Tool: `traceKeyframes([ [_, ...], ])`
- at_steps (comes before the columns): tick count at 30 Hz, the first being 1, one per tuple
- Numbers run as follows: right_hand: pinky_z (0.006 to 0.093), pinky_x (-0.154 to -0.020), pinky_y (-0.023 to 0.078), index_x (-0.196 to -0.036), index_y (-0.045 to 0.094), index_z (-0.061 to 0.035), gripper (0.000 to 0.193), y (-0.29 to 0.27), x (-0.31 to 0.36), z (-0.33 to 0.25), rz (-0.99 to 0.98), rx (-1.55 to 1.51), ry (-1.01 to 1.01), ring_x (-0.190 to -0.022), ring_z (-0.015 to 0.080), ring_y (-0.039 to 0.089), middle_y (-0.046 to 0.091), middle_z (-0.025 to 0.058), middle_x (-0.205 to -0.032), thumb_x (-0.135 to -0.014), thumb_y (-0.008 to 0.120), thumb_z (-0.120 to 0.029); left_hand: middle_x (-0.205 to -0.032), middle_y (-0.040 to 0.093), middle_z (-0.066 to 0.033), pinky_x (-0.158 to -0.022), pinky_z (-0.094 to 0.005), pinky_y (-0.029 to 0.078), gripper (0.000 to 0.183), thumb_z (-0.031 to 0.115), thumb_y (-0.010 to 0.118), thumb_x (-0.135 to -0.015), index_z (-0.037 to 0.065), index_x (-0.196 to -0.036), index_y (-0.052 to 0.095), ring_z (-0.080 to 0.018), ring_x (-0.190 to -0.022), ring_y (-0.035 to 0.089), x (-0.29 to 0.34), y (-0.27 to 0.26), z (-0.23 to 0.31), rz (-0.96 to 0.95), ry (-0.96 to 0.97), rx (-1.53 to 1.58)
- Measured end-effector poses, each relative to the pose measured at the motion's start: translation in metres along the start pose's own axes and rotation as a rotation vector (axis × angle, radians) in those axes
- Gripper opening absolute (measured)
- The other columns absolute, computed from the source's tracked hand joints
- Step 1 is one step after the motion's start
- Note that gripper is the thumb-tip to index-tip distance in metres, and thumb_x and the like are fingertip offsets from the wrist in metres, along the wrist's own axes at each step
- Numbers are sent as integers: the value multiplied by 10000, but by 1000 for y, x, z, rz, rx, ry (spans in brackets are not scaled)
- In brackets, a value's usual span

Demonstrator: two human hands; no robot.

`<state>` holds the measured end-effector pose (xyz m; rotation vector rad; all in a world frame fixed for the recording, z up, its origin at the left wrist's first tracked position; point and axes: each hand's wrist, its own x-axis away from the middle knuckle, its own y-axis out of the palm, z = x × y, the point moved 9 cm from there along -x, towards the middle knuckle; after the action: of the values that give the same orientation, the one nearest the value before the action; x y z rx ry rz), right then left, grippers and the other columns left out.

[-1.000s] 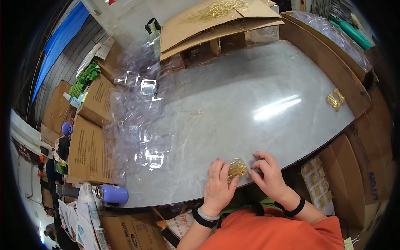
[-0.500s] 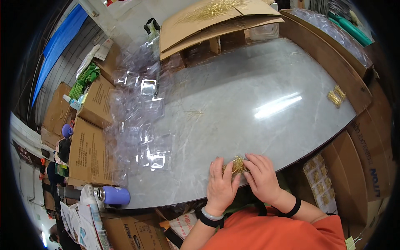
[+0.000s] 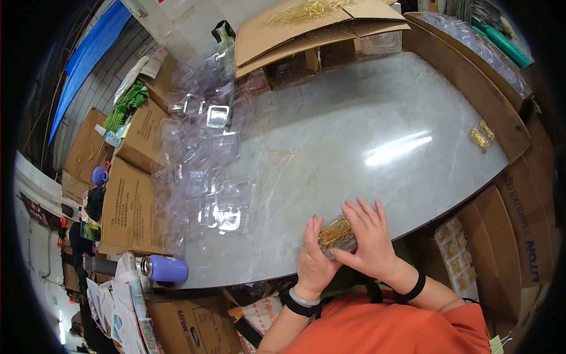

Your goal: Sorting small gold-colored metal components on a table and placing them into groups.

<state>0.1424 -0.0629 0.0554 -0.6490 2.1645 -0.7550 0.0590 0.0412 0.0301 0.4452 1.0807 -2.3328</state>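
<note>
Near the table's front edge lies a bundle of thin golden wire-like strands (image 3: 337, 233), apparently in a small clear plastic box whose edge shows beneath them. My left hand (image 3: 315, 259) is cupped along its left side, fingers together. My right hand (image 3: 374, 242) holds it from the right, thumb across the near edge and fingers stretched upward, slightly apart. Part of the bundle is hidden by the hands. At the right end of the table sit small golden bundles (image 3: 482, 137). Clear plastic boxes (image 3: 217, 147) lie heaped over the table's left side.
The grey marbled table (image 3: 318, 141) carries a few loose strands. A cardboard shelf (image 3: 312, 38) with strands on top stands at the back. A purple bottle (image 3: 168, 269) is by the left front edge. Below right, a tray (image 3: 457, 256) holds several golden bundles. Cartons (image 3: 132, 206) flank the left.
My hands have opened out around the bundle, showing more of it. The right fingers now reach further up and away. The whole view has shifted slightly.
</note>
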Motion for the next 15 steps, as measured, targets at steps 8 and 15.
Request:
traceKeyframes([
  [8,656,-1165,238,-1325,599,-53,628,24,-6,0,-4,86,1,-1375,406,446,536,198,-1423,-788,776,-325,-1459,503,-286,-1083,-459,476,1020,86,816,-803,-59,-1559,146,-440,-1322,537,5,3,-7,-14,26,1],
  [15,638,-1173,250,-1322,597,-47,574,25,0,-3,-98,123,-90,-1381,393,455,542,177,-1425,-868,750,-363,-1488,471,-278,-1111,-484,438,1053,102,825,-790,-40,-1576,138,-440,-1370,484,-2,-3,-4,-162,2,147],
])
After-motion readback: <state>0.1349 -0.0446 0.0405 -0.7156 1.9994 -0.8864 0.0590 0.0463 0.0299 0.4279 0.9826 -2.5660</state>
